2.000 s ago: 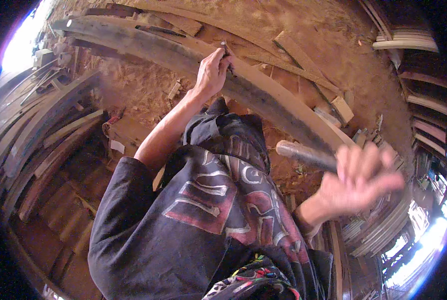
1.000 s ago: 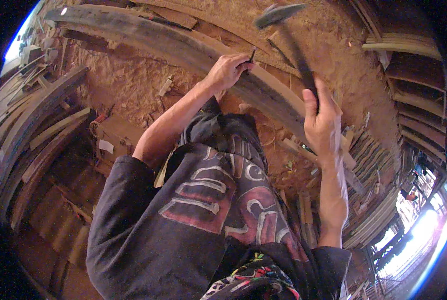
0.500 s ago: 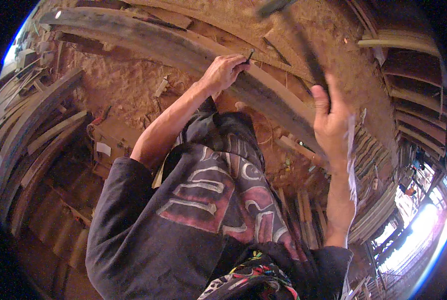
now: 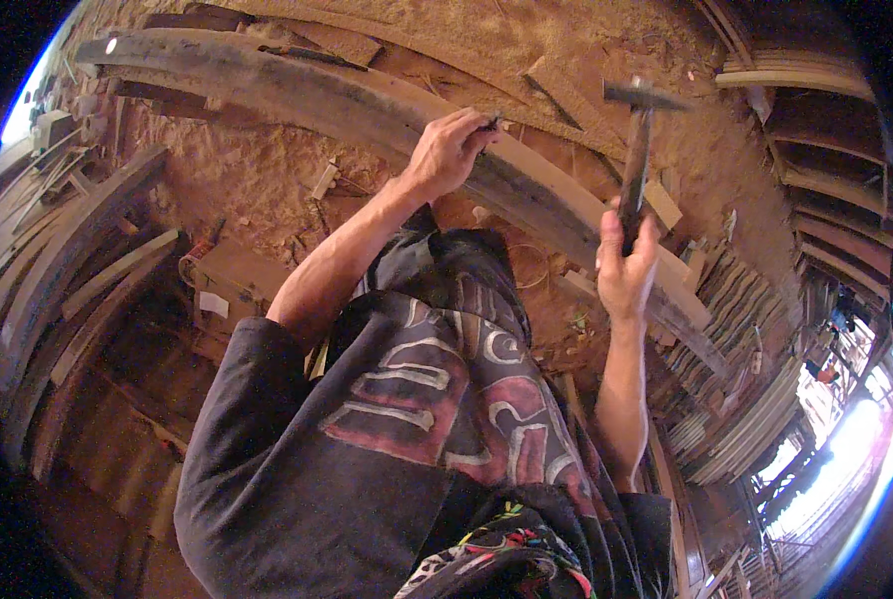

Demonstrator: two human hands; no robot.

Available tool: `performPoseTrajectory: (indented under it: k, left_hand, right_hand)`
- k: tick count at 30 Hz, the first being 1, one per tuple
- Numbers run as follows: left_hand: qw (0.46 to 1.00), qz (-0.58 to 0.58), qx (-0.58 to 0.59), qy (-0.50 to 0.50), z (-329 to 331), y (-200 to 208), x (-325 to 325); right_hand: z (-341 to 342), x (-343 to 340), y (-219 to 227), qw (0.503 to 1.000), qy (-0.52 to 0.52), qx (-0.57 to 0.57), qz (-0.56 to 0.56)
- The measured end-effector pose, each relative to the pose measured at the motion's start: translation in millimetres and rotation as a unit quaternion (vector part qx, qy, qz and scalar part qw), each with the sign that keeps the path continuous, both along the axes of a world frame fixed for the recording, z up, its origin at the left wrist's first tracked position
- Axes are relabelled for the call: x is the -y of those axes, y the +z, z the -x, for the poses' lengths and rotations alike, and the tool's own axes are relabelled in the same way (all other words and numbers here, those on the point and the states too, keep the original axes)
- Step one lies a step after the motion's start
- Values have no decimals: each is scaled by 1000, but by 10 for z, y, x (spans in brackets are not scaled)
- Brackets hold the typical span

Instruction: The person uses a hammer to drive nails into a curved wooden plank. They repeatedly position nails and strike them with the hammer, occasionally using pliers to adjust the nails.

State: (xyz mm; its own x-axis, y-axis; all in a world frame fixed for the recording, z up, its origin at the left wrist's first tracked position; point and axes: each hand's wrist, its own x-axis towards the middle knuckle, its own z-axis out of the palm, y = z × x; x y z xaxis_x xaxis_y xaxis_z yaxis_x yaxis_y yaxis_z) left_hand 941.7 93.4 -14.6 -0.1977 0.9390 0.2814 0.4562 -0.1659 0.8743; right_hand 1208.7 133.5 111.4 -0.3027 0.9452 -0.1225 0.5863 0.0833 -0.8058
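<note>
A long, thick wooden beam (image 4: 362, 118) runs from the far left down toward the right, pale on top and dark along its near side. My left hand (image 4: 445, 152) is closed over the beam's top, pinching a short dark metal rod (image 4: 492, 124); its lower end is hidden by the fingers. To the right, my right hand (image 4: 626, 268) grips the handle of a hammer (image 4: 638, 140). The hammer's head is raised up and away from the rod, beyond the beam's far edge.
A dark slender tool (image 4: 312, 57) lies on the beam's far left part. Curved timbers (image 4: 72, 235) are piled at left, near a brown box (image 4: 235, 282). Stacked strips of wood (image 4: 736, 309) line the right. Sawdust (image 4: 466, 50) covers the ground behind the beam.
My right hand has come down and inward with the hammer, whose head has swung to the right and lower. The left hand stays in place, and less of the rod shows.
</note>
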Motion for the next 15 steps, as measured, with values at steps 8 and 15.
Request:
performPoseTrajectory:
  k: [8,15]
  left_hand:
    - [982,-83,124,117,377,417,-94]
    - [907,299,-291,56,2624,-509,-899]
  right_hand:
    - [-946,351,-505,971,101,216,29]
    - [-1489,221,-639,947,144,275,-80]
